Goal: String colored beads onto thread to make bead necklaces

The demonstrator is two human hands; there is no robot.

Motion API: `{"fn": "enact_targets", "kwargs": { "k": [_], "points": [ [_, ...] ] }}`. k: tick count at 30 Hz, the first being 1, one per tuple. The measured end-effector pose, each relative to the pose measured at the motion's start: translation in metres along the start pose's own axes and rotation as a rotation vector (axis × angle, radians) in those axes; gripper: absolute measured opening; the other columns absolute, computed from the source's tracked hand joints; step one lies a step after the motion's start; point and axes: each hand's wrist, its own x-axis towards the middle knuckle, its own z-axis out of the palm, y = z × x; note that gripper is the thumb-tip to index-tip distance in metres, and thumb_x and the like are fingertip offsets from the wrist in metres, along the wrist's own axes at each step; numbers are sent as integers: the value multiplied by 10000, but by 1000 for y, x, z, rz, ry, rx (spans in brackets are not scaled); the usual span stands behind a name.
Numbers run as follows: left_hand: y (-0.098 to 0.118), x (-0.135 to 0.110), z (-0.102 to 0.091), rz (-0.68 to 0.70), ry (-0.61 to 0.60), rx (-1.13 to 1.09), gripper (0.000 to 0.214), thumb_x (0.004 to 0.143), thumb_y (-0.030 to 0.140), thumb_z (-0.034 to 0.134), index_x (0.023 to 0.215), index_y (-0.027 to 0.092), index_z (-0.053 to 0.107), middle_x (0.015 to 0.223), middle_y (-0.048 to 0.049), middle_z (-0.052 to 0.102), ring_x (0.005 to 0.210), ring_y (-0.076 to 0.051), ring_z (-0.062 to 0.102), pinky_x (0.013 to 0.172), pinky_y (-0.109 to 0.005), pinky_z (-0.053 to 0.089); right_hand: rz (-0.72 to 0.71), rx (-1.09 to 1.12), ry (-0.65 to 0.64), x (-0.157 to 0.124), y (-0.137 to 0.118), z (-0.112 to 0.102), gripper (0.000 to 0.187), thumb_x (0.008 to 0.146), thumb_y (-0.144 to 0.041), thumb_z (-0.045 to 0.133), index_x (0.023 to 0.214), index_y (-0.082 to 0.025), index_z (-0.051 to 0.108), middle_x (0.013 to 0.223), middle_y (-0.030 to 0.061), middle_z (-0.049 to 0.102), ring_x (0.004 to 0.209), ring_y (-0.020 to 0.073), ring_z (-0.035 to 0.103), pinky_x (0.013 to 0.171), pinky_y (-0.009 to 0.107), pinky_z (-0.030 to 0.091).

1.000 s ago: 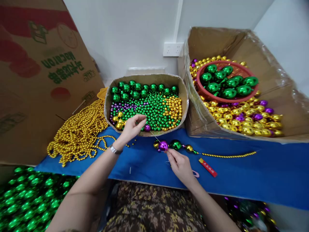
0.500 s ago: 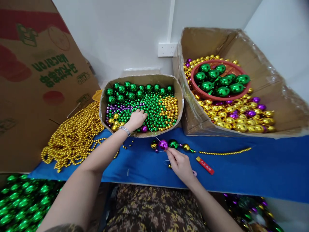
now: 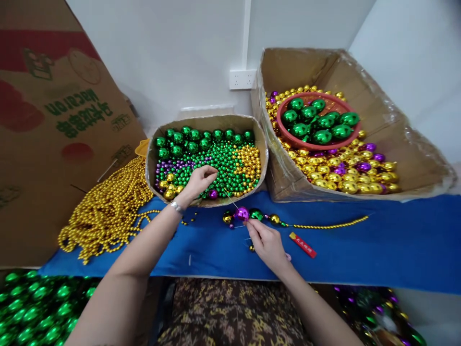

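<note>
My left hand (image 3: 201, 182) is over the cut-down cardboard box (image 3: 264, 158) of loose beads, thumb and fingertips pinched together; anything between them is too small to make out. Green small beads (image 3: 225, 161) lie right under it, with a purple ball (image 3: 212, 193) near the box's front wall. Above the blue cloth, my right hand (image 3: 266, 242) pinches the bead strand at its big purple bead (image 3: 242, 213). A thin thread runs up from there toward the box. Along the strand are a green ball (image 3: 256, 214), gold beads (image 3: 274, 219) and a gold bead chain (image 3: 331, 225).
On the left, gold bead strings (image 3: 108, 211) are heaped beside a tall carton (image 3: 32, 144). A larger box (image 3: 425, 163) at right holds gold and purple beads and a red basket (image 3: 283, 127) of green ones. A red packet (image 3: 303, 245) lies on the blue cloth (image 3: 360, 259).
My left hand has risen slightly from among the green beads, its fingers now drawn together. My right hand keeps its hold on the strand. The whole view has shifted a little.
</note>
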Motion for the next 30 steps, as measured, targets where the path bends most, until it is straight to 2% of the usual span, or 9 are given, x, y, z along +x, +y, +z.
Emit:
{"fn": "enact_targets", "kwargs": {
  "k": [2,3,4,6,10,17,23,30],
  "points": [
    [8,-15,-1,-113,-14,-582,201,821,283,634,972,150,644,886,-64,648,760,-155,619,622,-250,470,-4,-8,5,2,0,0,260,988,-283,410,966,-191,652,846,54,743,750,167,709,670,224,497],
    [11,-24,-1,-153,-38,-777,222,800,296,666,973,158,647,886,-53,651,752,-144,624,611,-239,474,-13,-10,9,2,0,1,262,988,-281,408,977,-187,652,856,57,746,758,168,711,679,226,501],
    [15,-32,-2,-186,-59,-908,239,779,298,695,970,161,654,883,-48,655,745,-136,627,604,-234,480,-23,-11,13,3,-1,2,265,988,-279,405,990,-184,652,872,61,749,768,169,713,690,228,507],
    [20,-45,-1,-239,-77,-1031,249,753,287,731,954,155,669,865,-49,664,728,-130,630,589,-227,489,-38,-18,13,4,-2,4,267,988,-277,404,1012,-183,653,891,66,751,780,171,715,702,231,513],
    [22,-60,2,-282,-75,-1096,255,730,269,759,937,140,685,822,-49,668,706,-129,637,563,-215,490,-50,-39,3,4,-4,7,272,987,-278,405,1000,-189,662,866,60,748,754,166,712,682,227,510],
    [23,-69,7,-317,-49,-1146,233,738,275,763,906,142,672,789,-47,687,686,-127,647,575,-216,490,-51,-46,-1,1,-5,10,293,992,-294,395,999,-196,671,855,62,744,752,161,705,690,225,508],
    [22,-72,7,-265,-95,-1168,228,755,256,750,945,140,699,829,-58,687,726,-126,645,603,-215,495,-54,-56,5,0,-5,7,292,991,-283,395,1034,-184,666,881,70,745,768,162,707,699,227,510],
    [22,-73,6,-242,-84,-1132,236,752,250,752,953,129,727,800,-60,684,735,-133,646,675,-246,521,-60,-80,-7,0,-4,3,279,985,-267,408,1020,-188,674,901,63,747,753,154,706,676,220,503]
  ]
}}
